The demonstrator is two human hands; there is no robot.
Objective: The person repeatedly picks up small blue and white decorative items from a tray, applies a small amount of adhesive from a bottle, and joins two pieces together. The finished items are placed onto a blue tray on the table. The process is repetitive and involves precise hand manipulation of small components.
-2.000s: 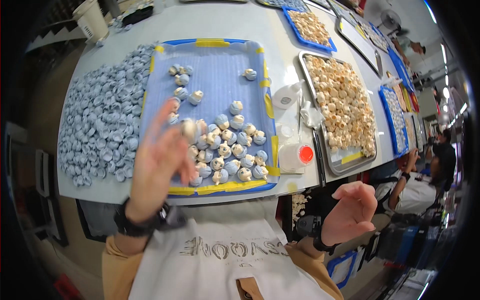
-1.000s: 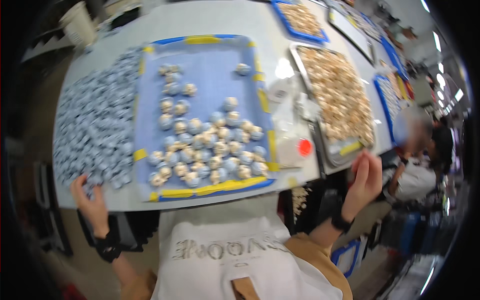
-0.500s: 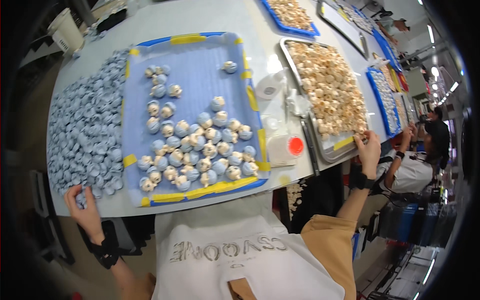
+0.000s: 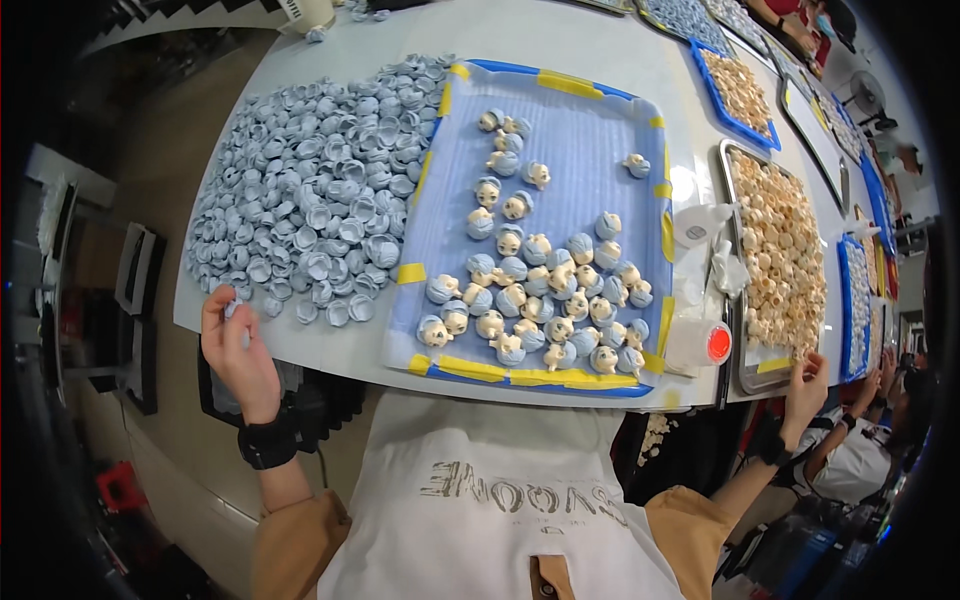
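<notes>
My left hand (image 4: 240,360) is at the near left corner of the table, thumb and finger pinched on a small pale blue hair shell (image 4: 232,309). Right beside it spreads a big heap of similar cupped hair shells (image 4: 310,200). My right hand (image 4: 803,398) has its fingertips closed at the near corner of a metal tray (image 4: 764,383); whatever they pinch is too small to make out. That tray holds many cream doll-head pieces (image 4: 780,240). Between my hands lies a lined blue tray (image 4: 590,125) bearing several doll heads with blue hair (image 4: 536,305).
A white squeeze bottle (image 4: 700,224), crumpled white tissue (image 4: 728,268) and a clear jar with a red top (image 4: 717,343) stand between the trays. Another blue tray of cream pieces (image 4: 738,95) is farther back. Co-workers, one in a white shirt (image 4: 850,455), are at the right.
The view has swung left, so the table sits farther right in the picture. My left hand has come up off the heap's edge with a hair shell. My right hand stays by the metal tray's corner.
</notes>
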